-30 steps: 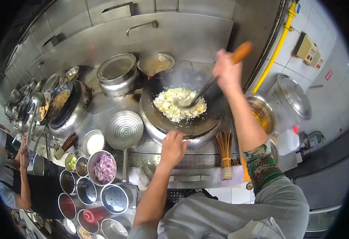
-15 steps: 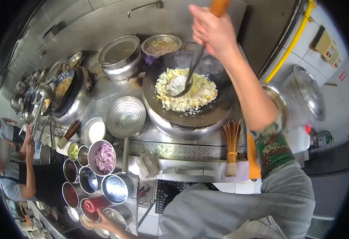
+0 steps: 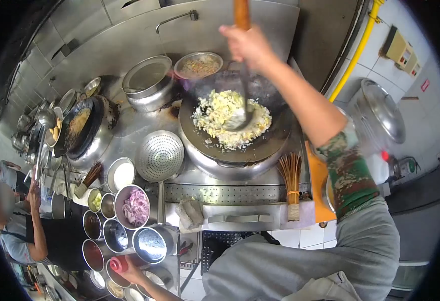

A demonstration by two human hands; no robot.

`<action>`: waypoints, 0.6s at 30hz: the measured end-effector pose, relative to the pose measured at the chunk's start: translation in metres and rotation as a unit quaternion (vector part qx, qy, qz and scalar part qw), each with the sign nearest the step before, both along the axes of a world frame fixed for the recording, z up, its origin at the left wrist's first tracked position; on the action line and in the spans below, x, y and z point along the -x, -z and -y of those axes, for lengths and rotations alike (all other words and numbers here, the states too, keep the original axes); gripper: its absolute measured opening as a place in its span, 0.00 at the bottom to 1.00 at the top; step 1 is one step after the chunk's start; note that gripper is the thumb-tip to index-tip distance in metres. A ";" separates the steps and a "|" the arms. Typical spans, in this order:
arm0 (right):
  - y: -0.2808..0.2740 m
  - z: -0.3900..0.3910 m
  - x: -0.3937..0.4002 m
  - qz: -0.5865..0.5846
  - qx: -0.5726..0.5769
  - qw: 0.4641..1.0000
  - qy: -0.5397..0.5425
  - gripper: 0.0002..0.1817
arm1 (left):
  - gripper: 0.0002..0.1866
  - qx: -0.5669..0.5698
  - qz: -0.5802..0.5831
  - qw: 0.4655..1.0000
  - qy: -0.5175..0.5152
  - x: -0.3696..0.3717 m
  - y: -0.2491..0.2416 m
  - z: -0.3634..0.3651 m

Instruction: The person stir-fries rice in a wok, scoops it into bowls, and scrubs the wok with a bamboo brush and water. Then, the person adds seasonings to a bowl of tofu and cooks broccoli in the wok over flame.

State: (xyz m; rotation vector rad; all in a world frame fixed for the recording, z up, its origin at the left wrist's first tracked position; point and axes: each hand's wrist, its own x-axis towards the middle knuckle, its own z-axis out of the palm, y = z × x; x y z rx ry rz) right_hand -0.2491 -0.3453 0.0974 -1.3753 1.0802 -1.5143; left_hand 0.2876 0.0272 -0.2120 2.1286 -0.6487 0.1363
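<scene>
In the wok (image 3: pixel 205 138), the bowl of a metal ladle (image 3: pixel 240 119) presses into chopped yellow and white food (image 3: pixel 220 108). My right hand (image 3: pixel 247 46) is wrapped round the ladle, below its wooden handle end. At the lower left, my left hand (image 3: pixel 133 275) grips a red bottle (image 3: pixel 119 264) above the metal containers. Near it are a bowl of sliced purple onion (image 3: pixel 135 206) and an empty-looking metal bowl (image 3: pixel 150 245).
A perforated strainer (image 3: pixel 161 155) lies left of the wok. Beyond stand a lidded pot (image 3: pixel 150 83) and a food bowl (image 3: pixel 198 65). A bamboo brush (image 3: pixel 292 188) is at the front right. Another person (image 3: pixel 38 231) holds a long ladle at a second wok (image 3: pixel 82 125).
The ladle and my right hand have shifted; the ladle bowl is now farther right and lower in the food. My left hand and the red bottle have moved slightly. The other person's ladle has moved.
</scene>
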 end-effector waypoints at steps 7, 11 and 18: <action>0.035 -0.056 0.047 0.038 0.096 0.986 0.132 0.20 | 0.39 -0.130 0.060 0.990 -0.015 0.034 -0.120 -0.006; -0.004 -0.079 0.122 0.097 0.084 0.990 0.051 0.22 | 0.43 0.067 0.042 0.980 0.182 0.017 -0.147 -0.021; 0.028 -0.052 0.110 0.200 0.171 0.964 0.046 0.19 | 0.48 0.113 -0.122 0.817 0.552 0.108 -0.196 0.090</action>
